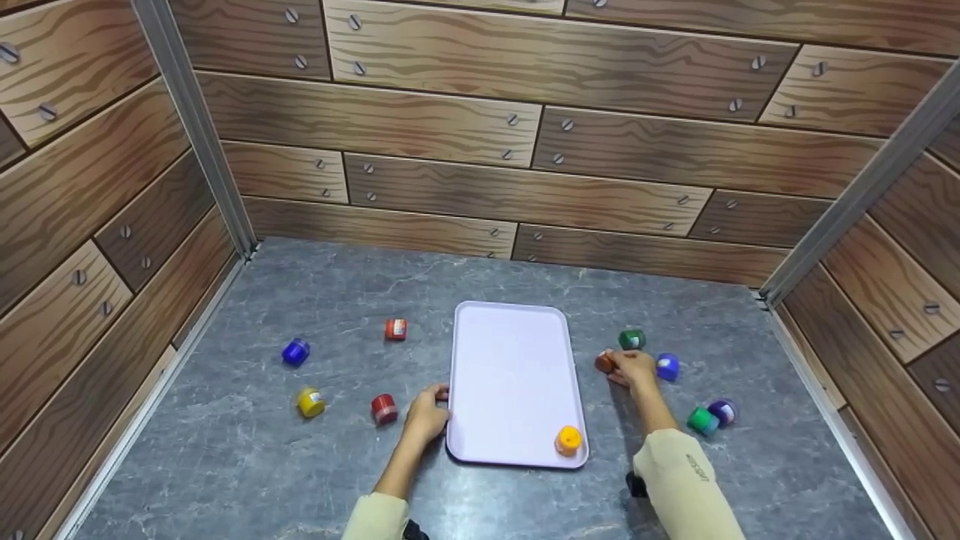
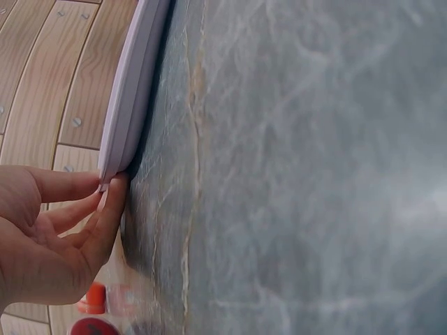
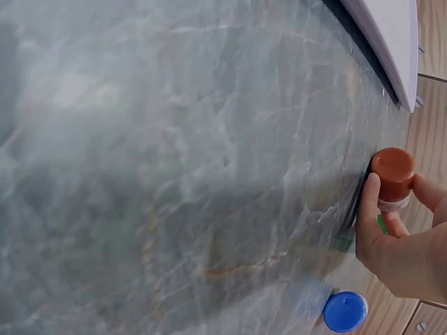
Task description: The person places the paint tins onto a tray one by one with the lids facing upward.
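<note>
The right hand (image 3: 401, 251) has its thumb and fingers curled round a small brown jar (image 3: 393, 178), pinching it at the body just under the cap; in the head view this jar (image 1: 604, 362) sits right of the frame's centre, just off the right edge of the tray (image 1: 510, 352). The jar looks light, rigid and smooth-sided, likely plastic with a screw cap, so a light pinch round the middle should carry it, though the glossy cap could slip if taken by the top alone.

The left hand (image 2: 49, 237) lies at the tray's left edge (image 2: 129, 105), lower centre of the head view, fingers nearly straight with the tips touching the rim; it grips nothing. The tray seems thin, stiff and light, apt to slide on the grey stone-look table (image 1: 337, 480) unless steadied so.

On the tray's lower right corner stands an orange jar (image 1: 568, 440). Right of the hand lie a green jar (image 1: 631, 339), a blue jar (image 1: 667, 367), a second green jar (image 1: 702, 420) and a purple jar (image 1: 723, 411). Left of the tray are a red jar (image 1: 384, 409), a yellow jar (image 1: 310, 402), another blue jar (image 1: 295, 352) and a red-orange jar (image 1: 395, 329), well apart from one another.
</note>
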A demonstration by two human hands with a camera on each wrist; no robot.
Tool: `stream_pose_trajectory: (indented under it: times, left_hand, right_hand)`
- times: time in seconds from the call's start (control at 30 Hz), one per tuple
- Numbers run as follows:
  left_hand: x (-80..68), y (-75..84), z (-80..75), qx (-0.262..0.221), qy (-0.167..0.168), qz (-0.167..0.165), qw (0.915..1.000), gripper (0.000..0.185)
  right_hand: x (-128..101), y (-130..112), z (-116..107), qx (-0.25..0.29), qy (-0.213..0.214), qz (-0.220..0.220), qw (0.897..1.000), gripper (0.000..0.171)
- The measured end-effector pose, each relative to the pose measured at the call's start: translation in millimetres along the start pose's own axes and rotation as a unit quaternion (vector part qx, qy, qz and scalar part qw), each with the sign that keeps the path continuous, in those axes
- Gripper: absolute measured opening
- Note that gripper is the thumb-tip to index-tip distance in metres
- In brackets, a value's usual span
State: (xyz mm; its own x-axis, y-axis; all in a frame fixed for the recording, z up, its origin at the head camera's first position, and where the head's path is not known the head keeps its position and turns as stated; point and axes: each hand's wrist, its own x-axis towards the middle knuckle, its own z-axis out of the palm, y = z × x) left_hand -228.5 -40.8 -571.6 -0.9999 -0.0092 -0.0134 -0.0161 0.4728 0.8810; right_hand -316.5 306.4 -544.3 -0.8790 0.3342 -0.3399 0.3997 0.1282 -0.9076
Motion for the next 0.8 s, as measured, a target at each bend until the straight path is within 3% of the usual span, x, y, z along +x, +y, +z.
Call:
stream_pose_trajectory:
  times: [0.23,0.43,0.6,0.8]
  left_hand:
    - [0.9,-0.9,-0.1,-0.007,-0.005,-0.005,1.0,0.048]
    - [0.8,0.1,0.3,-0.012,-0.002,-0.006,0.9999,0.047]
    - [0.7,0.0,0.4,-0.01,-0.001,-0.006,0.9999,0.048]
    - [1.0,-0.7,0.1,0.001,0.002,-0.001,1.0,0.047]
  right_hand:
    - [5,-8,5,-0.098,0.001,0.002,0.995,0.047]
    - [2,-12,8,-0.187,-0.012,-0.033,0.982,0.035]
    - [4,-11,11,-0.211,-0.008,-0.05,0.976,0.032]
    - [3,-10,12,-0.206,-0.003,-0.056,0.977,0.032]
